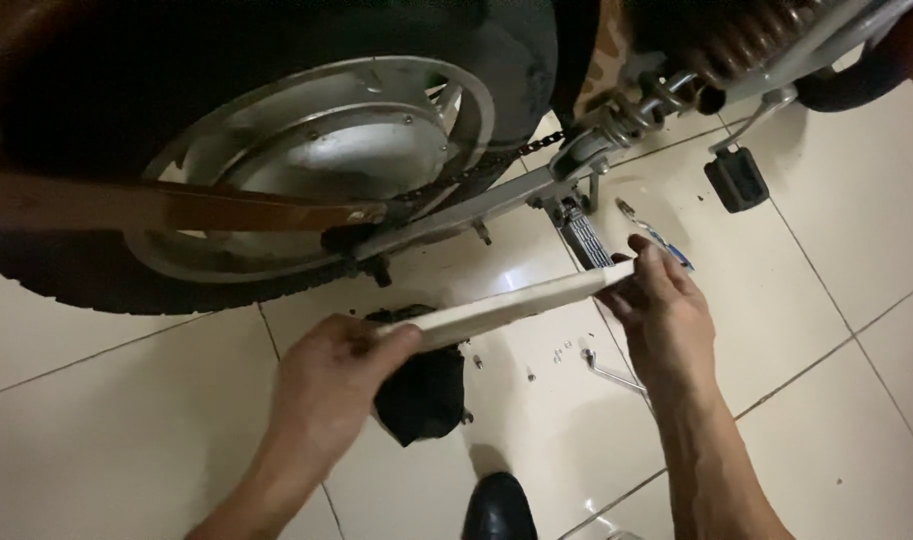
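Observation:
A long flat cream-white strip (516, 303) is held level between both hands, just below a vehicle's rear wheel. My left hand (331, 385) grips its near left end, thumb on top. My right hand (661, 315) pinches the far right end with fingertips. The wheel (316, 170) has a silver hub and a black tyre, with a chain (506, 155) running to the right. A black cloth-like lump (421, 395) lies on the tile under the strip.
A silver swing arm (456, 215) and footpeg (581, 235) sit by the wheel. A black pedal (736, 178) hangs at the right. Small screws (561, 355), a metal tool (611, 372) and a blue-handled tool (661, 238) lie on the cream tiles. A black shoe tip (496, 505) shows below.

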